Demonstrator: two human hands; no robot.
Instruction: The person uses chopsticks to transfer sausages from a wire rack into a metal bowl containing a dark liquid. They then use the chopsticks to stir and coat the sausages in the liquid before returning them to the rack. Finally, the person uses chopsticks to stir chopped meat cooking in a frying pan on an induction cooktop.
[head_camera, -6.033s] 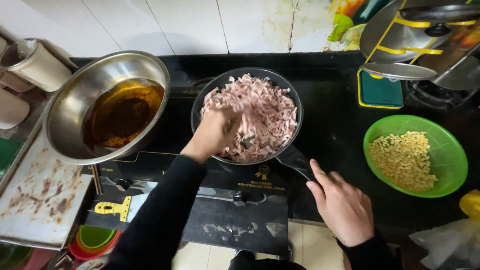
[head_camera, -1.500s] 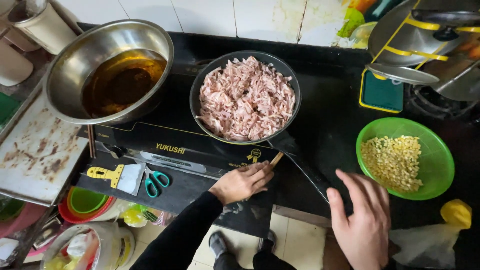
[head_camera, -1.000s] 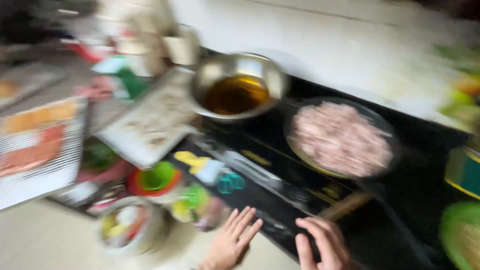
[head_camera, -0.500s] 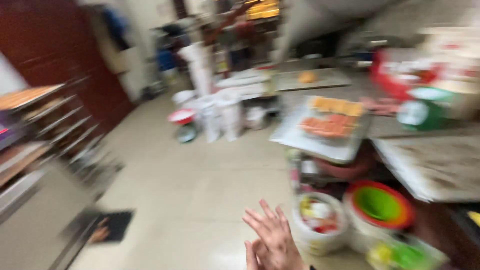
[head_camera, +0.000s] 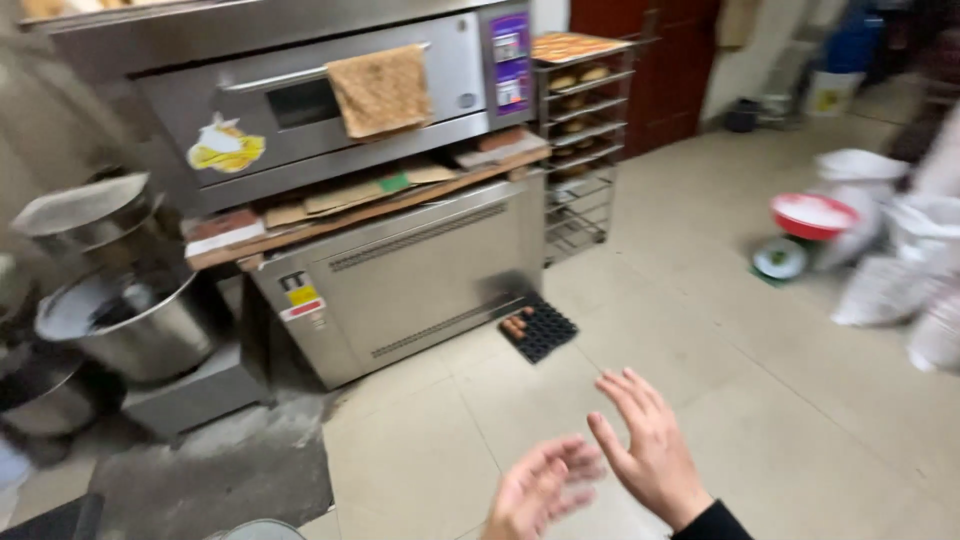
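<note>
Steel oven (head_camera: 370, 190) at 11 o'clock, brown cloth (head_camera: 380, 90) draped over its door handle; risk of scorching or slipping off if the door is hot. Steel tubs (head_camera: 130, 320) at 9 o'clock, white sacks (head_camera: 900, 270) at 3 o'clock narrowing the tiled floor (head_camera: 700, 330); trip risk. Black mat (head_camera: 538, 328) loose at 12 o'clock. Left hand (head_camera: 545, 490) and right hand (head_camera: 645, 455) at 6 o'clock, spread wide, empty, touching nothing, nearest the floor.

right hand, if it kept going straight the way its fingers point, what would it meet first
The right hand points up-left over bare floor tiles. The first thing in that line looks like the black perforated mat, though depth is unclear.
</note>
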